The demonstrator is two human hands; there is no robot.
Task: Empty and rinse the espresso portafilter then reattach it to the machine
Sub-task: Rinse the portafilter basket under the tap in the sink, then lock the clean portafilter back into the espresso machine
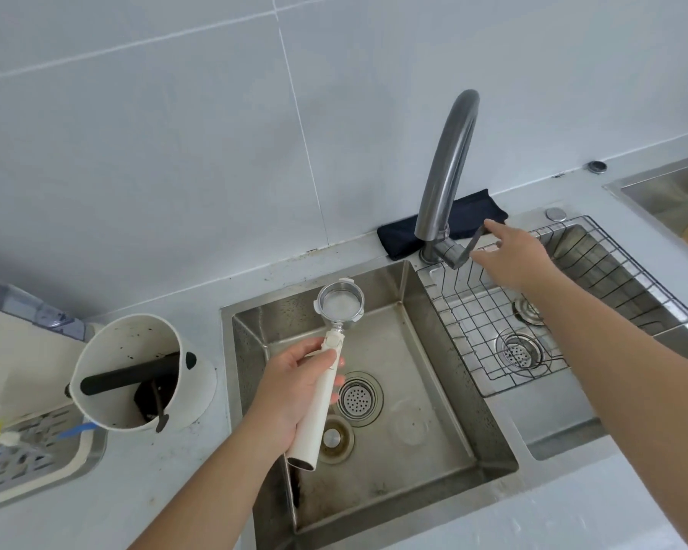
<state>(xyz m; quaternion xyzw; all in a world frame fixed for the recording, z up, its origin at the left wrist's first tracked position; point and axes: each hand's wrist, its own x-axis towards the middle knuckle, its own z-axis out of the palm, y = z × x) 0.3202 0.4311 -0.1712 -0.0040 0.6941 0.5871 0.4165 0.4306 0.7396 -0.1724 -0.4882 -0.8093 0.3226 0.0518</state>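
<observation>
My left hand [294, 387] grips the white handle of the portafilter [340, 305], holding it over the left sink basin [445, 394]. Its round steel basket faces up and looks empty and shiny. My right hand [513, 256] reaches to the faucet lever [469, 248], with the fingertips touching it and the fingers spread. The tall grey faucet [449, 160] curves up above the sink; no water is visible. The espresso machine [1, 335] shows only partly at the left edge.
A white knock box [136, 375] with a black bar stands left of the sink. A wire rack [553, 303] lies in the right basin. A dark cloth [465, 216] sits behind the faucet. A drip tray [28, 454] is at the lower left.
</observation>
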